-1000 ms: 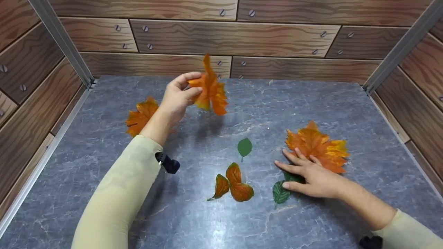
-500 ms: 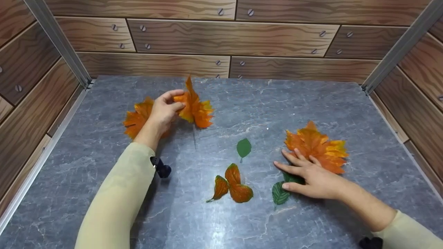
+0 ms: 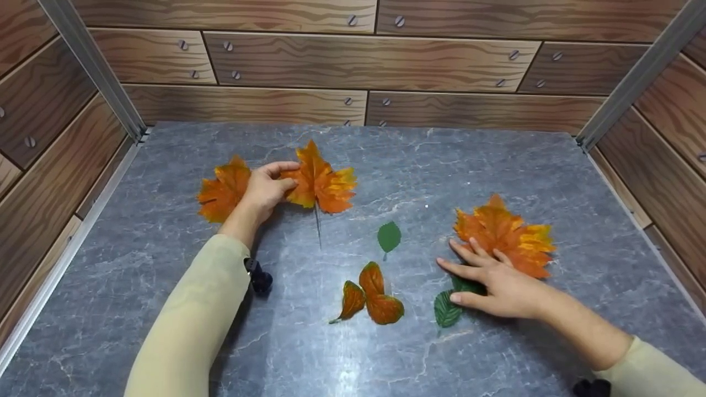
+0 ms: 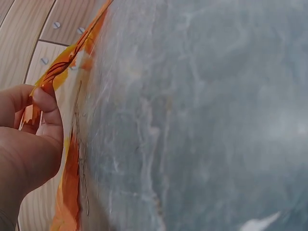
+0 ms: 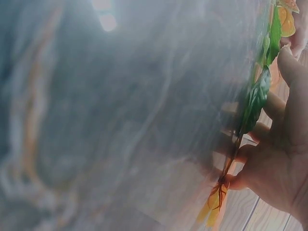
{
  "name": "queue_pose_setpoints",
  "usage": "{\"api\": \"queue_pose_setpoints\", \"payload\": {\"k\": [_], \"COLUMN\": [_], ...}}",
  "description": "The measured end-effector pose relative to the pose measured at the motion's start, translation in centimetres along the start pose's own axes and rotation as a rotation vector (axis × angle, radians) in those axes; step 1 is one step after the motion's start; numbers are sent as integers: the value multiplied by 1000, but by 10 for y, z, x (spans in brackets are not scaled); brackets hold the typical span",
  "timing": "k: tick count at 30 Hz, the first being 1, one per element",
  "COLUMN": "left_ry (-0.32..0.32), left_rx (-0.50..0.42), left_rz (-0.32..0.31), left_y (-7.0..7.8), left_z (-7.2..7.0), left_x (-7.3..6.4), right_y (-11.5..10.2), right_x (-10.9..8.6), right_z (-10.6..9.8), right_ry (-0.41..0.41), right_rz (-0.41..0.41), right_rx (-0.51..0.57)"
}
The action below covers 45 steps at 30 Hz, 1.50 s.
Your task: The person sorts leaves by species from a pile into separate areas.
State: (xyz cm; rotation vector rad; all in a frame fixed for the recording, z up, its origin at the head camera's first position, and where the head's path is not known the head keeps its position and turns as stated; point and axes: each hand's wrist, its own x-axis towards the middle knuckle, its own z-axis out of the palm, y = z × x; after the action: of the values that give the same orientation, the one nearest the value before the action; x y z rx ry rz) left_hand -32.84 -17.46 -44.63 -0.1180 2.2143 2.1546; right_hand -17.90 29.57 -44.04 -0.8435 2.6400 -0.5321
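Note:
Between thumb and fingers, my left hand [image 3: 266, 190] pinches the left edge of an orange maple leaf [image 3: 322, 184], whose thin stem points down toward me. In the left wrist view the pinched maple leaf [image 4: 60, 70] shows nearly edge-on. Another orange maple leaf [image 3: 220, 190] lies partly hidden behind that hand. My right hand [image 3: 499, 284] rests with spread fingers over green leaves, one of them a ribbed green leaf [image 3: 447, 309] under the thumb. Its fingertips touch the near edge of a third orange maple leaf [image 3: 504, 234].
A small green leaf [image 3: 389, 237] lies mid-table. Nearer me is a brownish-orange sprig with three leaflets [image 3: 380, 300]. The grey marbled tabletop [image 3: 309, 353] is enclosed by wood-patterned walls [image 3: 287, 60] at the back and sides.
My left hand has brought the maple leaf down and left to the tabletop, and the leaf now faces up more flatly. The right hand has stayed in place.

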Motion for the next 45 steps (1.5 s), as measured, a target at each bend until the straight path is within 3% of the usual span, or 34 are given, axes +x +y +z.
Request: {"api": "queue_pose_setpoints", "payload": {"k": [7, 15, 33, 41, 45], "left_ry": [-23, -64, -75, -119, -165], "left_rx": [32, 133, 276, 352, 431], "left_rz": [-12, -45, 34, 59, 79], "left_y": [-2, -1, -2, 4, 8], "left_z": [4, 7, 19, 19, 16], "left_x": [-2, -5, -6, -11, -14], "right_y": [0, -1, 1, 0, 0], "right_x": [0, -1, 0, -1, -1], "right_z": [-1, 0, 1, 1, 0], "right_ry": [-6, 0, -6, -10, -8], "right_rz": [4, 8, 7, 11, 14], "right_rx": [6, -3, 15, 7, 8]}}
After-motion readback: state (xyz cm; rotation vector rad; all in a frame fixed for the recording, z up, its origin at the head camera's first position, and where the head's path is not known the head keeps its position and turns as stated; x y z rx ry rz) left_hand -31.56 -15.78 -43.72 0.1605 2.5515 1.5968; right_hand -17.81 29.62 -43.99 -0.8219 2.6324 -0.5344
